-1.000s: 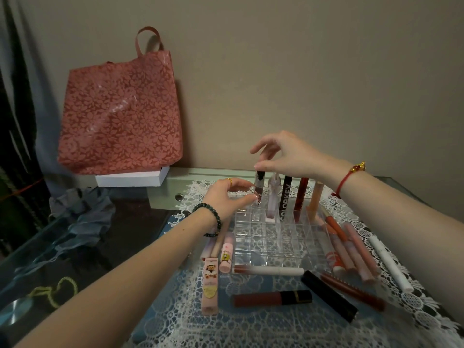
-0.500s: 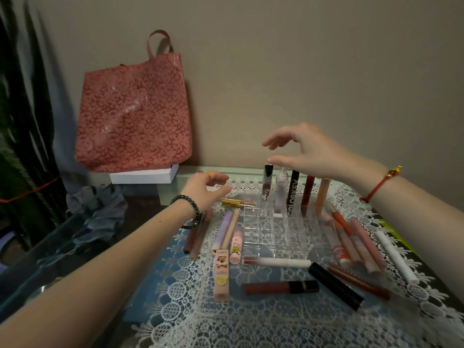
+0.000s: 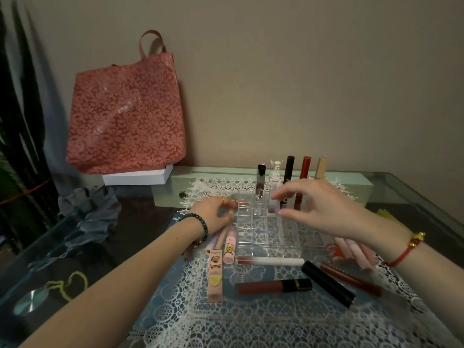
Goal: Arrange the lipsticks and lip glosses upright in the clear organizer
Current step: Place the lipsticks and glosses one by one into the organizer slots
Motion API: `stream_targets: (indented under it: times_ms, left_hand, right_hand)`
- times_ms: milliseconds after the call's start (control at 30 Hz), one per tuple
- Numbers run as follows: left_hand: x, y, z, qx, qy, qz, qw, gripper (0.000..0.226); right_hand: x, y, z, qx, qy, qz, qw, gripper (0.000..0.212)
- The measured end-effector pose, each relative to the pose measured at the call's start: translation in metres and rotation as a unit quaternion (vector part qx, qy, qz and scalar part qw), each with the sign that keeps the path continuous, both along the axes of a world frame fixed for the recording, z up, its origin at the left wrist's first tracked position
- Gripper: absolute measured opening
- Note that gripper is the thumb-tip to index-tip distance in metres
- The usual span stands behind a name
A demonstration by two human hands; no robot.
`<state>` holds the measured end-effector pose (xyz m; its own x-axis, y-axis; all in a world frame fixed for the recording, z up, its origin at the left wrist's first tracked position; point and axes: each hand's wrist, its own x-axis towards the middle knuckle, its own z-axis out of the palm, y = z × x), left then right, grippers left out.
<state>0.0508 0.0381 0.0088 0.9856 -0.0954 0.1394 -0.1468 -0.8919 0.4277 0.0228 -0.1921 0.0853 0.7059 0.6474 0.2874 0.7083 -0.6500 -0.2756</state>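
The clear organizer [image 3: 266, 231] stands on the lace mat. Its back row holds several upright tubes: a silver-capped gloss [image 3: 260, 180], a white winged-cap tube [image 3: 275, 172], a black one [image 3: 289, 169], a red one [image 3: 305, 169] and a beige one [image 3: 321, 167]. My right hand [image 3: 324, 209] hovers over the organizer's right side, fingers spread, holding nothing. My left hand [image 3: 216, 213] is down at the organizer's left edge, fingers curled on a gold-and-red lipstick [image 3: 241, 202] lying there. Loose tubes lie around: a pink bear tube [image 3: 215, 272], a white-capped gloss [image 3: 272, 261], a brown gloss [image 3: 273, 286], a black lipstick [image 3: 327, 283].
More pink tubes [image 3: 356, 249] and a dark red slim tube [image 3: 351, 280] lie right of the organizer. A red floral tote bag [image 3: 125, 116] leans on the wall above a white box [image 3: 135, 175]. Grey cloth [image 3: 88, 209] is bunched at the left. A pale green ledge [image 3: 351, 183] runs behind.
My right hand let go of the silver-capped gloss in the back row and dropped in front of the tubes. My left hand moved from the organizer's corner down onto the gold-and-red lipstick.
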Motion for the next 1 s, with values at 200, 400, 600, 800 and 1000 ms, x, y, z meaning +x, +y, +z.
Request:
stream_targets:
  times_ms: [200,400,600,800,1000]
  left_hand:
    - [0.005,-0.003,-0.009,0.068,-0.005,0.024,0.997,0.017]
    - [0.01,-0.01,-0.006,0.074,0.007,0.043,0.996,0.011]
    - [0.012,-0.018,-0.006,0.063,-0.005,0.088,0.994,0.007]
    - [0.012,-0.019,-0.006,-0.12,-0.036,0.142,0.982,0.009]
    - [-0.002,-0.015,0.014,-0.267,-0.06,0.123,0.954,0.019]
  right_hand:
    - [-0.003,-0.004,-0.024,-0.007,0.038,-0.007,0.999,0.028]
    - [-0.008,-0.008,-0.035,-0.006,0.043,-0.009,0.999,0.026]
    - [-0.013,-0.011,-0.034,0.002,0.04,-0.014,0.999,0.027]
    - [-0.01,-0.009,-0.035,0.012,0.049,-0.003,0.999,0.024]
    - [-0.009,-0.006,-0.033,0.025,0.043,0.005,0.999,0.026]
